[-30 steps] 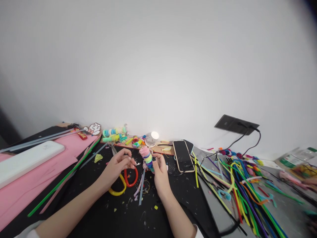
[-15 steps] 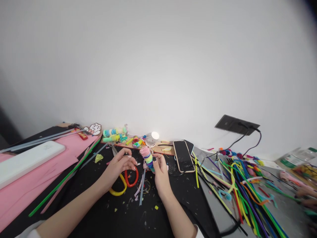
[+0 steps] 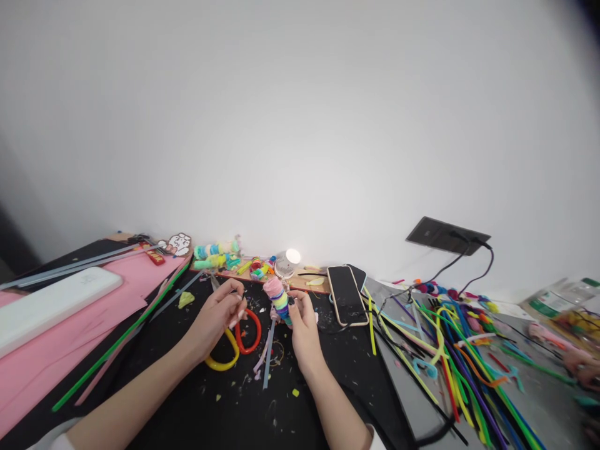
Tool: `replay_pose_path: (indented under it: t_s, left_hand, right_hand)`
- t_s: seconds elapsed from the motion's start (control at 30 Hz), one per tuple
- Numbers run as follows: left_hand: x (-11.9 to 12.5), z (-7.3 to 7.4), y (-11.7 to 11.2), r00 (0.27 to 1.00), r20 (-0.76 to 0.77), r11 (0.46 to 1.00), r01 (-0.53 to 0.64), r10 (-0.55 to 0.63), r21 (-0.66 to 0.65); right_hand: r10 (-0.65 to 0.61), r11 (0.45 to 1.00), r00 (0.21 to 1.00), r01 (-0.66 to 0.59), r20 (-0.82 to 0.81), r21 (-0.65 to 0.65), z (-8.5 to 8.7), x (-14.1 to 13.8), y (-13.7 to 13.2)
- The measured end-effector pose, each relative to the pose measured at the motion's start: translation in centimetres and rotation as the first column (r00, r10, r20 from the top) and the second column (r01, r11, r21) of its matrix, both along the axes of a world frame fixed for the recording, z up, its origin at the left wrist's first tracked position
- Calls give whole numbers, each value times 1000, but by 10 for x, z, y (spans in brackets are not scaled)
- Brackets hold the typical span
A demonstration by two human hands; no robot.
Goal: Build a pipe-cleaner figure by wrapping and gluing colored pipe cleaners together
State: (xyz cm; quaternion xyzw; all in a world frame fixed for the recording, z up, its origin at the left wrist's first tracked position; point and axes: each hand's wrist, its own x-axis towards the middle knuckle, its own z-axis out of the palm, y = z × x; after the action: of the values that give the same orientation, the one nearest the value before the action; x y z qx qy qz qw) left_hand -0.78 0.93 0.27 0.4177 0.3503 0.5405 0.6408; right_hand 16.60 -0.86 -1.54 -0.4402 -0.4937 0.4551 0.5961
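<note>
My right hand is closed around a fuzzy multicoloured coil figure, pink on top with blue, yellow and green bands, held upright over the black table. My left hand is curled with pinched fingertips a short way left of the figure; whether it holds anything is too small to tell. Scissors with one red and one yellow handle loop lie beneath the left hand. A light blue strip lies below the figure.
A phone lies right of my right hand. Several coloured pipe cleaners are heaped on the right. Pink paper and a white case lie on the left. More fuzzy coils sit along the wall. Another person's hand shows far right.
My left hand has drawn back a little to the left, away from the coil figure. My right hand and the figure have stayed put.
</note>
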Motion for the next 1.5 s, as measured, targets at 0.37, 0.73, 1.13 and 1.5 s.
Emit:
replay_pose_path:
  t_s: [0.37,0.73,1.13,1.5]
  left_hand:
    - [-4,-2,1,997,13,997,-75,75,-11]
    - [-5,-3,1,996,-6,996,-86,86,-39]
    - [-5,-3,1,998,16,997,-66,67,-37]
    - [-7,-7,4,998,48,998,-28,31,-60]
  right_hand:
    - [11,1000,1000,-11,22,-5,-1,0,0]
    - [-2,1000,1000,2,4,13,-1,0,0]
    - [-9,1000,1000,8,3,18,-2,0,1]
    - [-4,1000,999,4,31,4,1,0,0]
